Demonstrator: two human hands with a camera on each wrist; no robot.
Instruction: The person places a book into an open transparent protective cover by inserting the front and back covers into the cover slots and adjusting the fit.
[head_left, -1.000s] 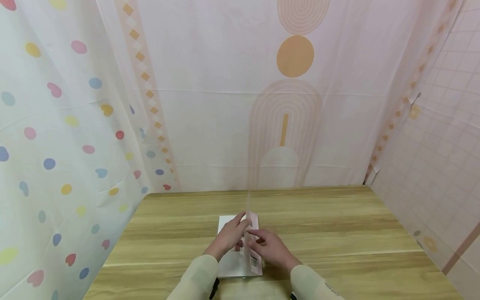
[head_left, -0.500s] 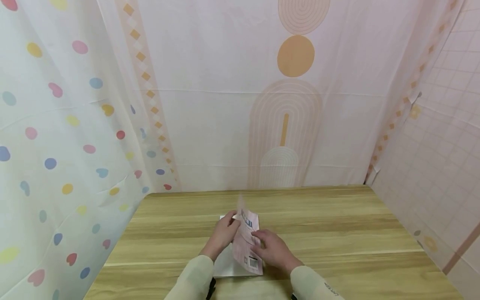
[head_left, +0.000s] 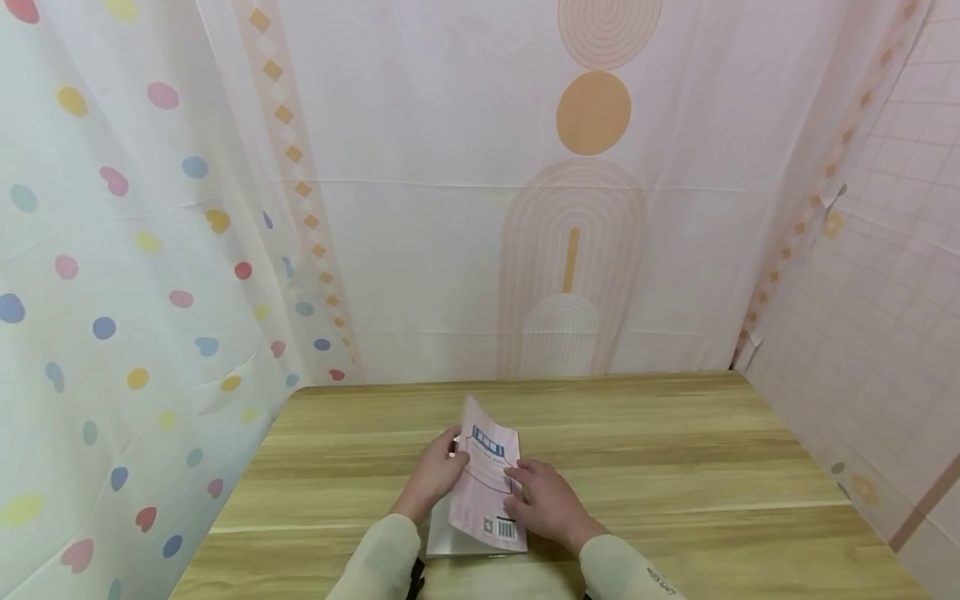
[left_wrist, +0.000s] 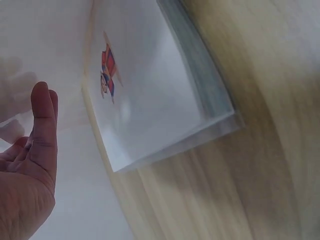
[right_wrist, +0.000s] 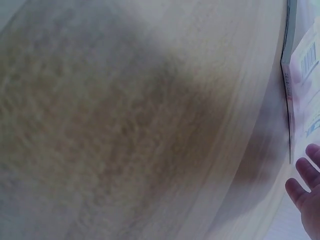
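One thin paperback book [head_left: 480,500] lies on the wooden desk [head_left: 675,467], close to the near edge and about the middle of it. The desk top is smooth, with pale yellow-brown grain running from left to right. The book is rectangular, and its pink back cover [head_left: 487,487] is lifted at an angle over the white pages under it; this cover is soft and bends a little. On the cover I can see one barcode near the low corner and one blue label near the top. In the left wrist view the white page [left_wrist: 145,85] looks glossy, with one small red and blue figure printed on it, and the block of pages shows a grey edge. Two hands work on the book. The left hand [head_left: 438,475] is at the left edge of the raised cover, near its top corner, with its fingers relaxed and rather straight; I cannot tell if they pinch the cover. The right hand [head_left: 547,500] rests with flat, spread fingers on the right side of the cover. Both sleeves are of pale beige cloth. Behind the desk hang thin printed curtains [head_left: 480,208], one with coloured dots and hearts.
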